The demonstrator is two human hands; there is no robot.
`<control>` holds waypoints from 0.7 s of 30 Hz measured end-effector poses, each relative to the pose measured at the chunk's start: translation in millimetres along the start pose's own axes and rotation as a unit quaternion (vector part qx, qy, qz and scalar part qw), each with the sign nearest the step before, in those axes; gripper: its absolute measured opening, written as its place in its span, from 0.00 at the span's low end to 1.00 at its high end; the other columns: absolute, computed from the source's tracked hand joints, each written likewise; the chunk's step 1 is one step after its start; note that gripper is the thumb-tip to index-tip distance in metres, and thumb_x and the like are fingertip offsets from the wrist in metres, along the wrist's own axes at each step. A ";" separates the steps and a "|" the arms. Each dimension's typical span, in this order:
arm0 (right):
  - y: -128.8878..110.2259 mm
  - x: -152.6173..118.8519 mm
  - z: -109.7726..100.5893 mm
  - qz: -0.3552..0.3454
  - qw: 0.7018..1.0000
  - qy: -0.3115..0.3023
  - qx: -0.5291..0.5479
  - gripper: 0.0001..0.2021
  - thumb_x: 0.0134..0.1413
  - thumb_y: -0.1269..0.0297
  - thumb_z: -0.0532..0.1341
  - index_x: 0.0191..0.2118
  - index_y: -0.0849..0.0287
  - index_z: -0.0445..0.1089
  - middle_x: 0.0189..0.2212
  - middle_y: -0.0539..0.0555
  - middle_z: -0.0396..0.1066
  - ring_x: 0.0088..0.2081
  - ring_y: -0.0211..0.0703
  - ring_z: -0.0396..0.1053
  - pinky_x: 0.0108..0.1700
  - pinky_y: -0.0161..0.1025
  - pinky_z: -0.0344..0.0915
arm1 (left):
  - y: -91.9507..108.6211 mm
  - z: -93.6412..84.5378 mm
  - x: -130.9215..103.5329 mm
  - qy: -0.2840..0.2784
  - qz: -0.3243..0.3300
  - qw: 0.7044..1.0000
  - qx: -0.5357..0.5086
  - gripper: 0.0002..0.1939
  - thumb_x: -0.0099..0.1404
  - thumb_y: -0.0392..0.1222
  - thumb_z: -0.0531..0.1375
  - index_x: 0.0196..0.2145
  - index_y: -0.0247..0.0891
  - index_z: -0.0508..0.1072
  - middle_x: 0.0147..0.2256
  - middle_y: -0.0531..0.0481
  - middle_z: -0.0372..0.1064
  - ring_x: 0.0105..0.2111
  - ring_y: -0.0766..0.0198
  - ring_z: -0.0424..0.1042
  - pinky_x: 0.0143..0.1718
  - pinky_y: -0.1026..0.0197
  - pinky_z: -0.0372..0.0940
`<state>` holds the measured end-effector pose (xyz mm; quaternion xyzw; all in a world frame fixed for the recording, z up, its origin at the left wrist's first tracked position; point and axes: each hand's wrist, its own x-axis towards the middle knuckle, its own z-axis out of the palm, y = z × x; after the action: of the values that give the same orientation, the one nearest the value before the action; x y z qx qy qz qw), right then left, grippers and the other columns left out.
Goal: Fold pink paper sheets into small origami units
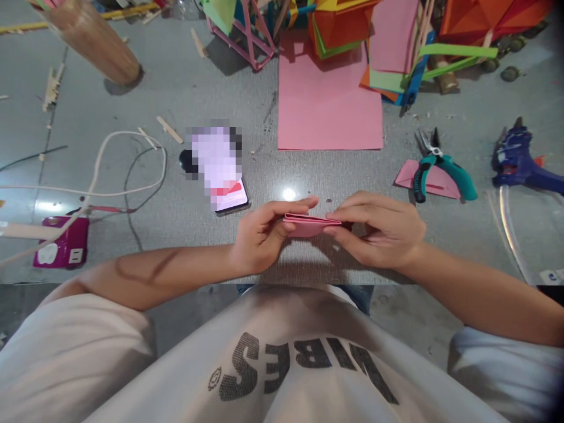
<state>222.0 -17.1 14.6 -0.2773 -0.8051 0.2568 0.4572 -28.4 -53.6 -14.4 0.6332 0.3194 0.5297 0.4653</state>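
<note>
A small folded piece of pink paper (309,227) is held up just above the near part of the table, its folded edge turned upward. My left hand (263,235) grips its left end between thumb and fingers. At the right end, my right hand (379,228) pinches the paper between thumb and fingertips. Beyond the hands lies a larger flat pink sheet (329,120). To the left of it rests a phone (232,201) with a lit, partly blurred screen.
Teal-handled pliers (460,176) lie on a pink paper piece (405,174). A blue glue gun (520,158) is at far right. Coloured paper constructions (346,26) crowd the back. At left are a wooden cylinder (103,50), a white cable (99,158) and a magenta box (66,241).
</note>
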 end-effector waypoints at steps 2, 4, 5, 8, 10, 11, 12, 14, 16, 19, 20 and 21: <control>0.6 -0.2 1.5 -0.003 1.000 0.002 -0.007 0.16 0.61 0.71 0.75 0.49 0.40 0.85 0.37 0.50 0.87 0.32 0.47 0.82 0.32 0.45 0.80 | 1.5 -0.5 -0.6 -0.004 0.011 1.000 0.005 0.15 0.85 0.46 0.62 0.63 0.46 0.82 0.63 0.42 0.83 0.61 0.53 0.86 0.64 0.47 0.83; 0.5 -0.7 2.2 0.013 1.000 0.002 -0.009 0.14 0.61 0.69 0.75 0.47 0.39 0.85 0.37 0.50 0.87 0.31 0.48 0.82 0.31 0.46 0.79 | 2.4 -1.2 -0.7 -0.010 0.022 1.000 0.013 0.16 0.86 0.47 0.61 0.65 0.46 0.82 0.63 0.42 0.83 0.62 0.53 0.85 0.64 0.48 0.83; 0.4 -0.9 2.5 0.028 1.000 0.002 -0.007 0.13 0.61 0.67 0.76 0.46 0.39 0.86 0.36 0.50 0.87 0.31 0.48 0.81 0.31 0.47 0.79 | 2.5 -1.6 -0.7 -0.013 0.025 0.999 0.016 0.17 0.86 0.48 0.61 0.66 0.46 0.81 0.64 0.42 0.82 0.62 0.53 0.85 0.64 0.49 0.83; 0.2 -1.5 3.3 0.054 0.999 0.005 0.005 0.10 0.62 0.64 0.77 0.45 0.38 0.86 0.35 0.50 0.86 0.30 0.49 0.80 0.32 0.49 0.79 | 1.9 -3.0 -0.7 -0.016 0.022 0.999 0.019 0.18 0.86 0.49 0.60 0.66 0.47 0.81 0.64 0.42 0.82 0.61 0.53 0.86 0.64 0.48 0.83; -0.1 -1.3 4.0 0.041 0.999 0.008 0.006 0.11 0.62 0.65 0.76 0.46 0.39 0.86 0.36 0.50 0.86 0.31 0.48 0.80 0.32 0.49 0.79 | 0.8 -3.6 -0.7 -0.014 0.019 1.000 0.015 0.18 0.87 0.49 0.60 0.66 0.48 0.82 0.64 0.43 0.82 0.61 0.53 0.86 0.65 0.48 0.83; -0.2 -1.0 4.2 0.031 0.999 0.009 0.004 0.11 0.63 0.67 0.75 0.46 0.39 0.86 0.36 0.50 0.86 0.31 0.48 0.81 0.31 0.48 0.79 | 0.1 -3.7 -0.7 -0.014 0.021 1.000 0.011 0.18 0.87 0.48 0.60 0.66 0.48 0.82 0.64 0.44 0.82 0.61 0.53 0.86 0.66 0.48 0.82; -0.4 -0.7 4.3 0.022 1.000 0.010 0.001 0.12 0.63 0.68 0.75 0.46 0.39 0.86 0.35 0.50 0.86 0.31 0.47 0.81 0.31 0.47 0.79 | -0.5 -3.8 -0.6 -0.012 0.025 1.000 0.008 0.17 0.87 0.47 0.60 0.66 0.49 0.83 0.64 0.44 0.82 0.62 0.53 0.85 0.67 0.48 0.82; -0.5 -0.2 4.1 0.013 1.000 0.010 -0.006 0.11 0.64 0.68 0.75 0.46 0.40 0.86 0.35 0.50 0.86 0.31 0.46 0.81 0.31 0.46 0.79 | -1.7 -4.1 -0.1 -0.011 0.032 0.999 0.005 0.17 0.86 0.46 0.61 0.66 0.49 0.83 0.64 0.45 0.82 0.63 0.53 0.85 0.68 0.48 0.81; -0.2 -0.1 3.4 0.002 1.000 0.005 -0.014 0.10 0.65 0.68 0.75 0.47 0.43 0.85 0.35 0.50 0.86 0.31 0.45 0.82 0.31 0.44 0.79 | -2.6 -4.7 0.4 -0.008 0.032 0.999 0.002 0.17 0.86 0.47 0.61 0.65 0.48 0.84 0.63 0.45 0.83 0.63 0.53 0.85 0.68 0.48 0.80; 1.2 -0.3 2.6 -0.028 0.999 0.001 -0.022 0.11 0.67 0.71 0.74 0.49 0.48 0.84 0.37 0.50 0.87 0.33 0.43 0.83 0.32 0.41 0.79 | -3.1 -6.4 0.8 -0.009 0.030 0.999 0.006 0.18 0.86 0.48 0.61 0.65 0.47 0.84 0.62 0.45 0.83 0.61 0.54 0.85 0.67 0.51 0.81; 1.6 -0.4 2.5 -0.034 0.999 0.003 -0.022 0.11 0.67 0.72 0.74 0.50 0.49 0.84 0.37 0.50 0.87 0.33 0.43 0.83 0.32 0.40 0.79 | -3.2 -6.9 0.7 -0.009 0.031 0.999 0.013 0.18 0.86 0.47 0.61 0.66 0.47 0.84 0.62 0.45 0.83 0.61 0.54 0.86 0.66 0.53 0.81; 2.0 -0.4 2.5 -0.038 0.999 0.005 -0.023 0.12 0.66 0.73 0.74 0.50 0.49 0.83 0.37 0.50 0.86 0.33 0.43 0.83 0.32 0.40 0.80 | -3.3 -7.4 0.5 -0.009 0.032 0.999 0.021 0.18 0.86 0.46 0.61 0.66 0.47 0.83 0.62 0.45 0.83 0.60 0.55 0.86 0.65 0.54 0.82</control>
<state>220.4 -16.4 11.8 -0.2580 -0.8185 0.2193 0.4640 -35.2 -50.1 -17.2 0.6577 0.3061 0.5314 0.4374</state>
